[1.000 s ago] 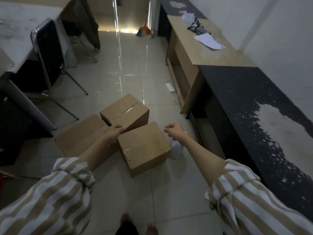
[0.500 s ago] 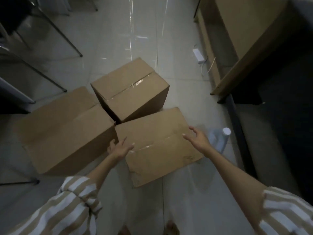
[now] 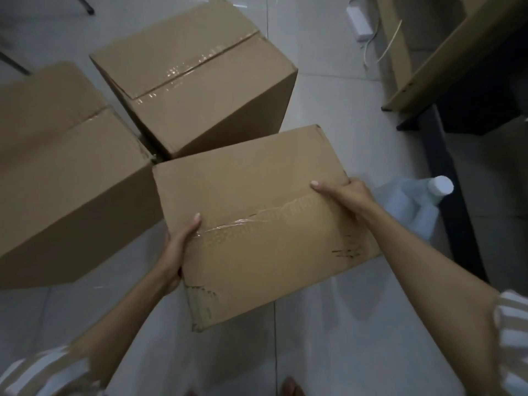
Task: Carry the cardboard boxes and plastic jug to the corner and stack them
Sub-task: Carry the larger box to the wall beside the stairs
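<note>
Three taped cardboard boxes sit on the tiled floor. The nearest box (image 3: 257, 212) is gripped on both sides: my left hand (image 3: 175, 250) clasps its left edge with the thumb on top, and my right hand (image 3: 347, 192) clasps its right edge. A second box (image 3: 197, 72) stands behind it, and a large box (image 3: 63, 172) lies to the left. The translucent plastic jug (image 3: 414, 204) with a white cap stands on the floor just right of the nearest box, partly hidden by my right arm.
A wooden desk frame (image 3: 434, 52) and a dark table leg (image 3: 448, 178) stand close on the right. A white power adapter (image 3: 358, 20) with a cable lies on the floor at the top. My bare foot (image 3: 290, 388) shows at the bottom edge.
I have bent closer to the boxes. Both hands went from reaching over the nearest box to clasping its left and right sides.
</note>
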Available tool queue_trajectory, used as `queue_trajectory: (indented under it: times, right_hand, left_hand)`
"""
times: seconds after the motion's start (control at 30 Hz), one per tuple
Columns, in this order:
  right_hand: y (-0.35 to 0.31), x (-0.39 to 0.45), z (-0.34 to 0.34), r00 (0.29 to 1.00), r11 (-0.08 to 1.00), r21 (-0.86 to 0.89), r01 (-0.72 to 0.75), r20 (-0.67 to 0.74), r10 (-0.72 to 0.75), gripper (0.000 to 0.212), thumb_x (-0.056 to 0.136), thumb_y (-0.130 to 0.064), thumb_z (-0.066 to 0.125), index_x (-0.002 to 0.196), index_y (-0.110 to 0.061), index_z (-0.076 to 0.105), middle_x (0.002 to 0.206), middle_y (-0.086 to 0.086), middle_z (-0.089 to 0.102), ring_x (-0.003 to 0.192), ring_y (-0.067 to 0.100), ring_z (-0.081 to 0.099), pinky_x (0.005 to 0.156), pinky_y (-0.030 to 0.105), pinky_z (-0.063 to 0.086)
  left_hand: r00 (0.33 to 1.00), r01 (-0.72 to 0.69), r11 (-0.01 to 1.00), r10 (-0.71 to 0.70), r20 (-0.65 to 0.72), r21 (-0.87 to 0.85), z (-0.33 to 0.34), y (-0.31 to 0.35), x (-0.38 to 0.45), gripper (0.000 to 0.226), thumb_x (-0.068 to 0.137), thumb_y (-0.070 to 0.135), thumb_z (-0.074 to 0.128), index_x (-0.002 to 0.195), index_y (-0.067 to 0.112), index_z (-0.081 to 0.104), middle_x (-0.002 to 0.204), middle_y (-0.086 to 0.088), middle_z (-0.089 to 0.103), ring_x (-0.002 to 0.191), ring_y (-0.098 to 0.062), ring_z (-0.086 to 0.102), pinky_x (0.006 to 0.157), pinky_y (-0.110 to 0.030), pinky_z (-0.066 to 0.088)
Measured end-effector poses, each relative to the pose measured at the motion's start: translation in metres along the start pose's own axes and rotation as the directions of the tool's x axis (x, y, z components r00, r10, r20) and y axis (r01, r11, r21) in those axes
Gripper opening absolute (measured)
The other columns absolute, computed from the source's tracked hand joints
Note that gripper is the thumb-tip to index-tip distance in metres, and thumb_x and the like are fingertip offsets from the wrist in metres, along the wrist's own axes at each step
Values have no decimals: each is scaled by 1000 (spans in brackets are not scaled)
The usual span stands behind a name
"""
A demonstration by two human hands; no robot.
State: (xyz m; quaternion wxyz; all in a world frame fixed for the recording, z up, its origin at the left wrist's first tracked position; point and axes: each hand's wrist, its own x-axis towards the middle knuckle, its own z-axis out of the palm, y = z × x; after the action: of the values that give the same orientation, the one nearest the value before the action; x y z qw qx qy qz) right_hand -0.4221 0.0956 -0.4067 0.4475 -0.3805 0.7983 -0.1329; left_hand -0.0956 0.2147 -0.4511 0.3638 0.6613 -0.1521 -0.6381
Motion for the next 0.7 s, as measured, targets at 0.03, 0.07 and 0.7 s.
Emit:
queue_trajectory:
  times: [0.03,0.07,0.7]
  right_hand:
    - [-1,-6,-1,1000,1000,28,-12,1,12,98,31,-71,81,111,-16,66,111,-1,69,102,23,64,96,40,51]
    - [-2,-14,-4,1000,998,58,-21,-1,21,99,28,-71,82,108,-15,67,110,0,70,101,23,65,96,40,52]
    - [-211,-307,-285,998,964,264,40,-57,-26,119,44,-68,79,139,-7,40,137,12,49,122,32,49,99,44,44]
  left_hand:
    - [1000,22,1000,-22,22,-12,1,6,-5,71,67,55,72,128,21,58,118,-1,70,108,-21,66,80,-34,56]
    - [999,33,999,-32,39,-5,3,14,-11,62,72,50,71,125,20,60,115,-2,71,102,-20,68,72,-31,58]
    - [979,-137,963,96,179,232,64,362,-340,42,82,50,60,99,13,67,74,-8,74,70,-25,67,71,-35,54]
